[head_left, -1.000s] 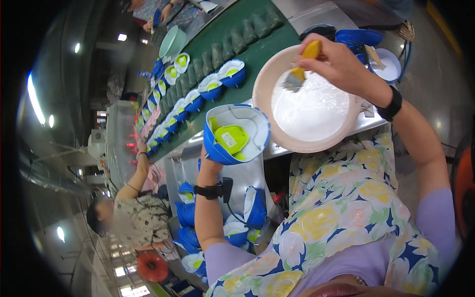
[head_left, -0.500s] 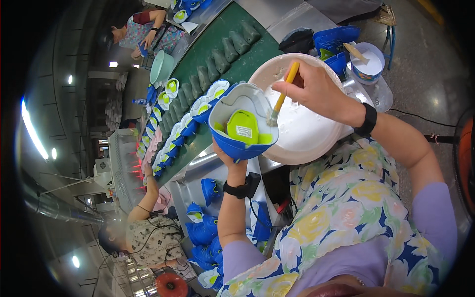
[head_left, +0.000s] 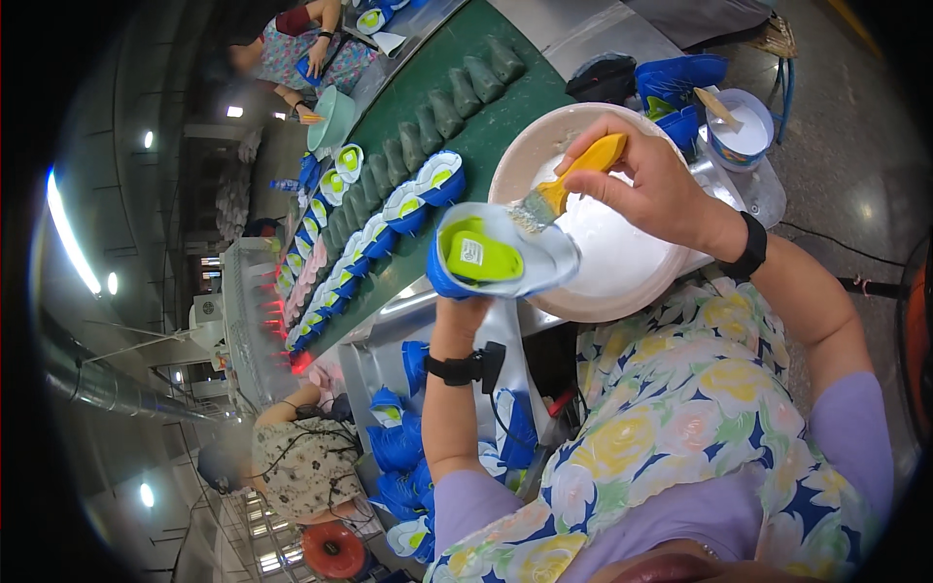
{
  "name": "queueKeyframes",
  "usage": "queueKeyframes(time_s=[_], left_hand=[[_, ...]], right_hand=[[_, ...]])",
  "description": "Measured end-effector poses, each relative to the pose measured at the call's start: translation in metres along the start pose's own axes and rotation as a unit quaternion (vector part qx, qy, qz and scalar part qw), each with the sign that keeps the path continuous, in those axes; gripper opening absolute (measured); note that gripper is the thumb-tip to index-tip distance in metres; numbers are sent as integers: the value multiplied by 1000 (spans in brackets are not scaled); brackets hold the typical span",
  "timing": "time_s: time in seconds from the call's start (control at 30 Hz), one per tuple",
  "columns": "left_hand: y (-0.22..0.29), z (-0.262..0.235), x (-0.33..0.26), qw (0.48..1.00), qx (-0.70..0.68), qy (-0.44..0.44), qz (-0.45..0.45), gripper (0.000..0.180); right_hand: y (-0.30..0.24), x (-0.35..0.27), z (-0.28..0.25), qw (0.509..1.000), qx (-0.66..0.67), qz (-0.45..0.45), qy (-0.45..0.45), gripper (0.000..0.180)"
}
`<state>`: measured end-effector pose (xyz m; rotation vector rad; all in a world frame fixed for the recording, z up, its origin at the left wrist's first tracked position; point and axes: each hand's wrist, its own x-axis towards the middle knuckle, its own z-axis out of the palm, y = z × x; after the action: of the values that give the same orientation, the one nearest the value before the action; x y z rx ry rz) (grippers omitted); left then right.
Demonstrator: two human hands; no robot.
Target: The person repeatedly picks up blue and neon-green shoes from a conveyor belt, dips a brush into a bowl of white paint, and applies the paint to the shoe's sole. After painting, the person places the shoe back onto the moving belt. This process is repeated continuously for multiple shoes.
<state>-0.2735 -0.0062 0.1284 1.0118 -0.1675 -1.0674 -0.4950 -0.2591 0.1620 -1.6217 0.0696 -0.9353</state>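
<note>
My right hand (head_left: 637,175) is closed round the yellow handle of a flat paintbrush (head_left: 554,199). The brush's bristles touch the pale edge of a blue shoe upper (head_left: 559,255) with a lime-green lining and a white label inside. From below, my left hand (head_left: 463,313) holds this shoe upper, its fingers mostly hidden behind it. Behind both hands sits a wide, pale basin (head_left: 515,146) with white liquid in it; the shoe upper overlaps its left rim.
A green conveyor belt (head_left: 428,73) carries grey shoe lasts (head_left: 444,115) and a row of blue shoe uppers (head_left: 374,238). More blue uppers (head_left: 397,457) lie piled below. At right stands a small tub (head_left: 743,131) with another brush. Two people work at left.
The shoe upper has tilted and moved slightly right. My right hand has turned the brush, so its broad side now shows and its bristles lie further inside the edge.
</note>
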Motion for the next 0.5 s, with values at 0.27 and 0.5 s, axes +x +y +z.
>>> queueKeyframes(time_s=[0.27,0.5], left_hand=[[-55,37,-7,948,-203,-152,-194,55],[-45,32,-5,984,-117,-26,-132,53]], right_hand=[[0,9,24,953,-45,-270,-132,24],[2,13,-9,978,-125,-59,-154,18]])
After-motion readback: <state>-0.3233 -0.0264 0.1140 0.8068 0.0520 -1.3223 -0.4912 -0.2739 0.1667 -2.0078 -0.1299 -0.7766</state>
